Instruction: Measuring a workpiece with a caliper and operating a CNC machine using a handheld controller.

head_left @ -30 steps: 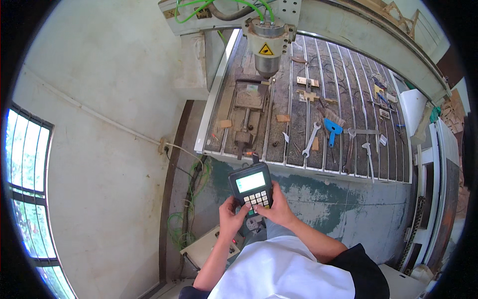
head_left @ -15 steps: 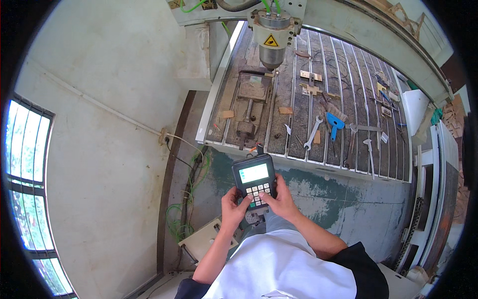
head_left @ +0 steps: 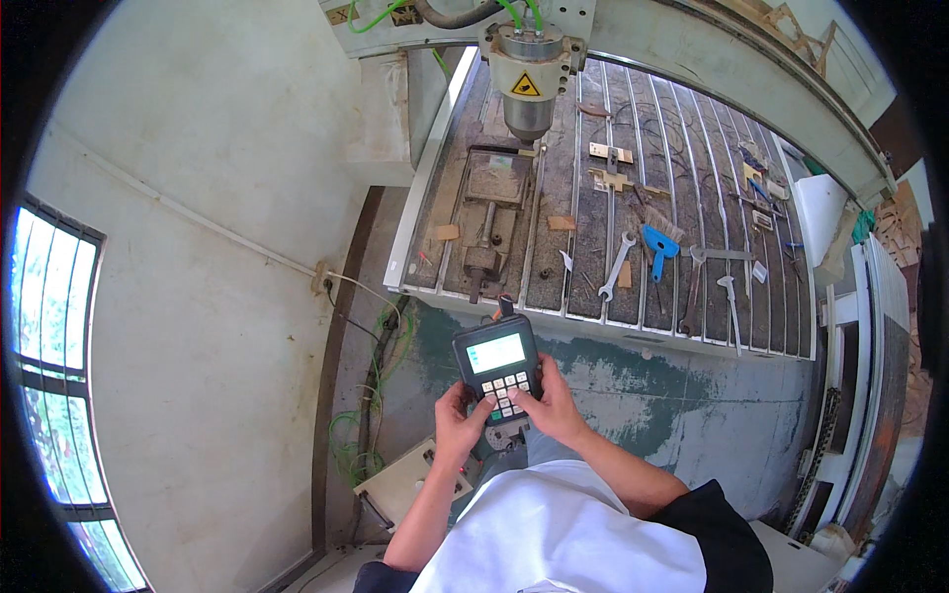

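Observation:
A black handheld controller [head_left: 463, 358] with a lit screen and light keys is held between both hands, in front of the machine bed. My left hand [head_left: 461, 423] grips its lower left edge, thumb on the keypad. On the other side, my right hand [head_left: 556, 403] wraps round the lower right edge, and its thumb rests on the keys. The fingers behind the controller are hidden. Beyond it hangs the spindle head [head_left: 528, 84] of the machine, over the slotted bed [head_left: 583, 242]. A vise [head_left: 491, 212] lies on the bed below the spindle.
An open-ended wrench [head_left: 619, 267], a blue-handled brush [head_left: 659, 247], a hammer [head_left: 695, 282] and an adjustable wrench [head_left: 733, 314] lie on the bed. Overhead the gantry beam [head_left: 732, 74] crosses. A beige box [head_left: 405, 482] and green cables [head_left: 348, 440] are on the floor at left.
The controller and both hands sit slightly lower and more to the left in view. The right thumb has shifted over the keys. The spindle head appears a little further left.

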The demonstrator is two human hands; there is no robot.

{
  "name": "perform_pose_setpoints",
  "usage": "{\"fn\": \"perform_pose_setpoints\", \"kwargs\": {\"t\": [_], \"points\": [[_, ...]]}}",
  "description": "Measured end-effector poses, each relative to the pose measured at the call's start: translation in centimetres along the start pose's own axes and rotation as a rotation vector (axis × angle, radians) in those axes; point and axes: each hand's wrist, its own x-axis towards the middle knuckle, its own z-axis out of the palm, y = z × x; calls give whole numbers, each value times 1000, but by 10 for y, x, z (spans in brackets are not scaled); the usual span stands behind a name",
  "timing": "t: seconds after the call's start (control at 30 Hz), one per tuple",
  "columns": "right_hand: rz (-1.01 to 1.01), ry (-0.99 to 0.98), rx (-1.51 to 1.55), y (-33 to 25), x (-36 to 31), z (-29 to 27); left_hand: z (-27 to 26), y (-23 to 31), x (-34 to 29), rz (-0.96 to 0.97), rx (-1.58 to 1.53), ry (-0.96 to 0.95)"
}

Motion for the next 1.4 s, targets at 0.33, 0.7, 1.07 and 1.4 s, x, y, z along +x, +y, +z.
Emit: {"fn": "perform_pose_setpoints", "kwargs": {"t": [0.33,0.7,1.07,1.4], "points": [[7,-19,-115,72,-3,24,-12,-25,-9,-232,77,192],[178,-118,-160,204,-6,74,-57,-146,-21,-363,-96,445],[508,-333,-285,274,30,33,-32,-238,12,-450,-141,504],[519,-305,-233,302,37,3,-31,-291,9,-729,47,373]]}}
